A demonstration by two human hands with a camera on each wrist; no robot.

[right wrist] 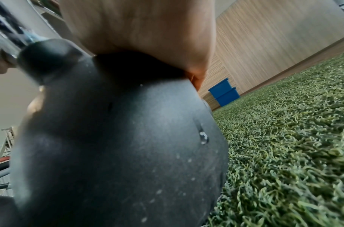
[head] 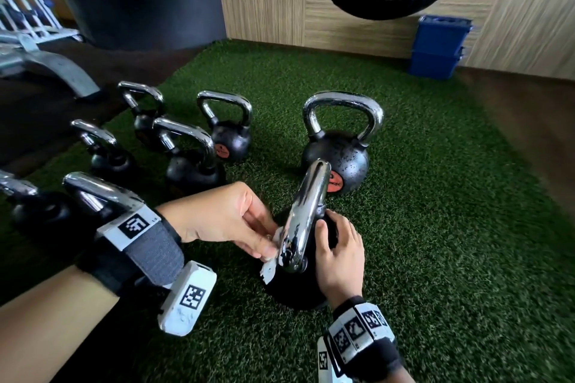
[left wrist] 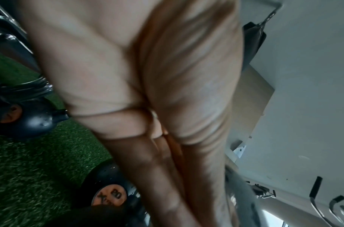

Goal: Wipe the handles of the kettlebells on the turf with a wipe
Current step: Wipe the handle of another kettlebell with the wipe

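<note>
Near kettlebell [head: 298, 286]: black body on the green turf [head: 435, 227], closest to the camera; chrome handle [head: 306, 214] seen end-on, rising toward the far side.
Wipe [head: 273, 253]: white, crumpled, pressed against the left side of that handle low down; a ragged end hangs below the fingers.
Left hand [head: 224, 218]: grip pinching the wipe between thumb and fingertips, held to the handle.
Right hand [head: 340, 255]: grip curled over the near kettlebell's black body just right of the handle; right wrist view shows the palm on the body.
Other kettlebells: a large one [head: 339, 146] just behind, upright; a smaller one [head: 228, 127] to its left; more in rows at far left.
Background: stacked blue bins [head: 438, 47] by the wood-panelled wall.
</note>
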